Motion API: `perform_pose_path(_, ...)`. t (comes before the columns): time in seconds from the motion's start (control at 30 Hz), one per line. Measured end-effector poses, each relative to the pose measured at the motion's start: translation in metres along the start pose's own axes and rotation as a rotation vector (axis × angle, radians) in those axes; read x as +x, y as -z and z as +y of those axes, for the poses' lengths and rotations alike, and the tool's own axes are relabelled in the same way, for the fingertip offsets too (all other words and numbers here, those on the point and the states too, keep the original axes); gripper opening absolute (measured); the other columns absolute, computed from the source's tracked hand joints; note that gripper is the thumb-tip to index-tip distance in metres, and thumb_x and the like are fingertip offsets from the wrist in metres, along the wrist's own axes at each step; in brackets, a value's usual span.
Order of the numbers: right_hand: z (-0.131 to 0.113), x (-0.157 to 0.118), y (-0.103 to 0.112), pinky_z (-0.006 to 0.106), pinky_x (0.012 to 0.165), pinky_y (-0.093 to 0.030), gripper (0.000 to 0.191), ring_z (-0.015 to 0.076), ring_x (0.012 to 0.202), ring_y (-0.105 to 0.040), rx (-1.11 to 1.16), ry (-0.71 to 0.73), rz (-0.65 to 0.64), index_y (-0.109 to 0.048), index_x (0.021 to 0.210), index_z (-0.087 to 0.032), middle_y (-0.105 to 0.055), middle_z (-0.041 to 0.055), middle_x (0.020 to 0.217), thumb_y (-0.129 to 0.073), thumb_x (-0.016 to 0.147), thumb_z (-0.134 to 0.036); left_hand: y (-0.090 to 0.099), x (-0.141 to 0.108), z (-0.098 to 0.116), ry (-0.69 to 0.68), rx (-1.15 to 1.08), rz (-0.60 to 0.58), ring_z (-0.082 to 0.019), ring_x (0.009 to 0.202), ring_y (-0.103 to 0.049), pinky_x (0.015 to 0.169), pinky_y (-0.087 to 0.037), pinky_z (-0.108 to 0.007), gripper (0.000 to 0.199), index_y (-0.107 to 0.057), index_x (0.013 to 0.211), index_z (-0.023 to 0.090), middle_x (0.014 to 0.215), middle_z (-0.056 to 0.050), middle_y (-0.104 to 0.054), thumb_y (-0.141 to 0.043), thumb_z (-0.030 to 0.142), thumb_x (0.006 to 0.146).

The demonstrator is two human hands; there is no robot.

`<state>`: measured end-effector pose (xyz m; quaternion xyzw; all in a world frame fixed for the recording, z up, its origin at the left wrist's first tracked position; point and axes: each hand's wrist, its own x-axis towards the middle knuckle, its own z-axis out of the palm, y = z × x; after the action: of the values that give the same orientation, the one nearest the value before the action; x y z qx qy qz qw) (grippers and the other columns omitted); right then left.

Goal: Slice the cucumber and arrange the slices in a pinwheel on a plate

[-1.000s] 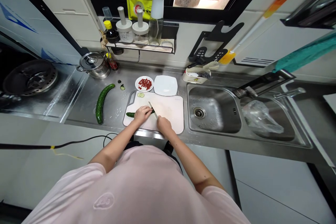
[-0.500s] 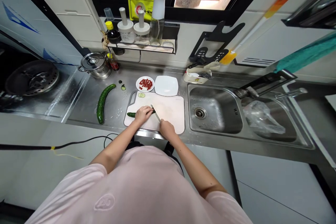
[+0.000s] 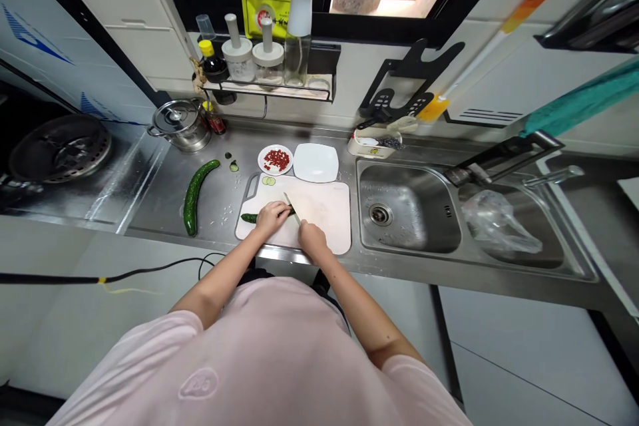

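Observation:
My left hand (image 3: 272, 218) is closed over a dark green cucumber (image 3: 248, 217) lying across the white cutting board (image 3: 327, 213); its left end sticks out past my fingers. My right hand (image 3: 312, 239) grips a knife (image 3: 292, 208), whose blade crosses the cucumber's right end just beside my left fingertips. Much of the cucumber is hidden under my left hand. Thin pale cucumber slices (image 3: 269, 181) lie at the board's upper left. A whole curved cucumber (image 3: 196, 198) rests on the steel counter to the left, with small cut cucumber ends (image 3: 233, 166) near it.
Behind the board stand a plate of chopped red pieces (image 3: 276, 160) and a bare white plate (image 3: 315, 163). A double sink (image 3: 409, 210) is at the right, with a clear plastic bag (image 3: 499, 223) in it. A lidded pot (image 3: 180, 124) and a black wok (image 3: 60, 146) are at the left.
My right hand and the knife have shifted slightly forward and left, the blade tip reaching farther past the cucumber. My left hand keeps its place on the cucumber.

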<state>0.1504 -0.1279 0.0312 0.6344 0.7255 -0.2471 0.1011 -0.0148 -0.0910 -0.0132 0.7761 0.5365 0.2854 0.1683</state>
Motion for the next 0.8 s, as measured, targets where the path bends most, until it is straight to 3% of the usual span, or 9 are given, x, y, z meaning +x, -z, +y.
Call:
perform_pose_path(0.2, -0.005, 0.003, 0.004, 0.028, 0.076, -0.044, 0.026, 0.0212, 0.093, -0.063, -0.009, -0.015, -0.001, -0.052, 0.108, -0.013, -0.065, 0.0146, 0.097, -0.032, 0.092, -0.013, -0.002, 0.000, -0.001, -0.003, 0.005, 0.008, -0.016, 0.091, -0.060, 0.083, -0.047, -0.030, 0.019, -0.069, 0.095, 0.024, 0.096, -0.003, -0.067, -0.052, 0.028, 0.088)
perform_pose_path(0.6, 0.013, -0.024, -0.006, 0.030, 0.074, -0.043, 0.023, 0.0238, 0.091, -0.064, -0.031, -0.018, -0.054, -0.051, 0.106, -0.014, -0.065, 0.0151, 0.094, -0.032, 0.093, -0.017, -0.003, 0.000, -0.003, -0.010, -0.010, 0.019, -0.014, 0.091, -0.060, 0.084, -0.047, -0.029, 0.018, -0.069, 0.095, 0.024, 0.094, -0.003, -0.067, -0.054, 0.027, 0.087)
perform_pose_path(0.8, 0.005, -0.013, 0.001, 0.031, 0.073, -0.044, 0.024, 0.0248, 0.092, -0.064, -0.018, -0.011, -0.037, -0.051, 0.106, -0.013, -0.065, 0.0154, 0.095, -0.032, 0.092, -0.015, -0.003, 0.000, -0.002, 0.000, -0.001, 0.012, -0.015, 0.092, -0.060, 0.084, -0.048, -0.029, 0.018, -0.069, 0.096, 0.025, 0.096, -0.003, -0.067, -0.053, 0.027, 0.087)
